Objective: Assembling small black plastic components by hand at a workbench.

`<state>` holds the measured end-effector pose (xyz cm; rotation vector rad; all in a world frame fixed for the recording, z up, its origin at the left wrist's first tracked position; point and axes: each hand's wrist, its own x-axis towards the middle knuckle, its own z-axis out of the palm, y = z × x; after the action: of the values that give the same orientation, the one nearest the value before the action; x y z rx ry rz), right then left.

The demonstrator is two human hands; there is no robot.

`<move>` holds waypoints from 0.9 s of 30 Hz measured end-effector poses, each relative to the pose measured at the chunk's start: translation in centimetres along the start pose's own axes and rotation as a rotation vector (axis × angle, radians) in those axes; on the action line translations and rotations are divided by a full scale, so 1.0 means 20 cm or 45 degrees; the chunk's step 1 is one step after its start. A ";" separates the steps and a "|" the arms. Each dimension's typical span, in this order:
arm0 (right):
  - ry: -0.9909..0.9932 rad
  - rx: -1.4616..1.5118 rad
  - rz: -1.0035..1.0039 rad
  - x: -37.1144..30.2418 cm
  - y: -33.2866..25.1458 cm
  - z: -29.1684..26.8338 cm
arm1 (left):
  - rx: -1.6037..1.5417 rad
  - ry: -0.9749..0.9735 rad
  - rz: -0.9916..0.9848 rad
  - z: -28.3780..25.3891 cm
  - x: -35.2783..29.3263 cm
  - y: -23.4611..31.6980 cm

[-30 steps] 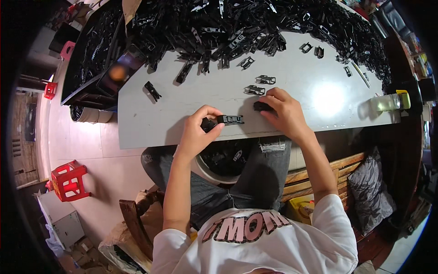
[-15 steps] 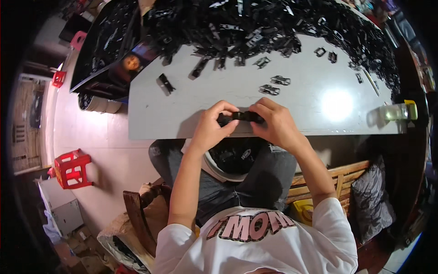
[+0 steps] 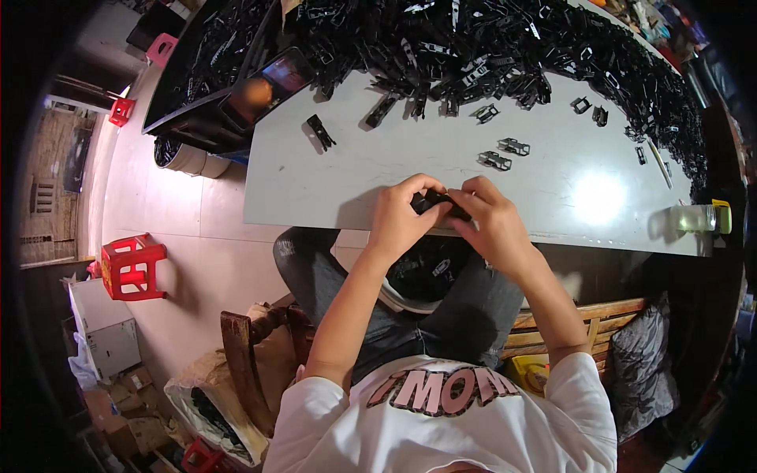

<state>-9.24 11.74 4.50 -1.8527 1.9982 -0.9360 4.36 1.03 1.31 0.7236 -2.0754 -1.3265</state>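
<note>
My left hand and my right hand meet just above the table's front edge. Between them is a small black plastic part, pinched by the fingers of both hands. Fingers cover much of it, so its exact kind cannot be made out. On the grey-white table beyond the hands lie two black open-frame pieces side by side. A longer black clip-like piece rests farther left. A large heap of similar black parts spreads along the far side.
A pale bucket holding black parts stands between my knees. At the far left a phone leans on a black bin. A clear jar and a thin stick lie right. A red stool stands on the floor.
My hands have drawn closer together, and the fingers cover more of the black part. The whole view has shifted and tilted slightly, moving the table rightward in the picture.
</note>
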 end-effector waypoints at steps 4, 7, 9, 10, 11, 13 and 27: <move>-0.179 0.372 0.137 -0.02 0.08 -0.06 | -0.429 -0.127 -0.357 -0.04 -0.06 0.09; -0.168 0.691 0.289 -0.10 0.07 -0.06 | -0.520 -0.114 -0.243 -0.04 -0.11 0.10; -0.145 0.669 0.276 -0.13 0.08 -0.07 | -0.418 -0.124 -0.118 -0.02 -0.14 0.09; -0.197 0.608 0.157 -0.14 0.09 -0.08 | -0.303 -0.113 0.003 -0.01 -0.15 0.09; -0.250 0.546 0.037 -0.14 0.11 -0.09 | -0.260 -0.124 0.002 -0.01 -0.18 0.11; -0.150 0.540 0.042 -0.09 0.17 -0.12 | -0.056 -0.103 0.126 -0.01 -0.22 0.10; 0.378 -0.380 0.482 0.23 1.21 -0.48 | 0.546 -0.027 0.373 -0.08 -0.28 0.10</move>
<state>-34.81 9.43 -1.74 -1.4410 2.6732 -0.8762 9.03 4.65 2.79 0.5462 -2.4030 -0.7409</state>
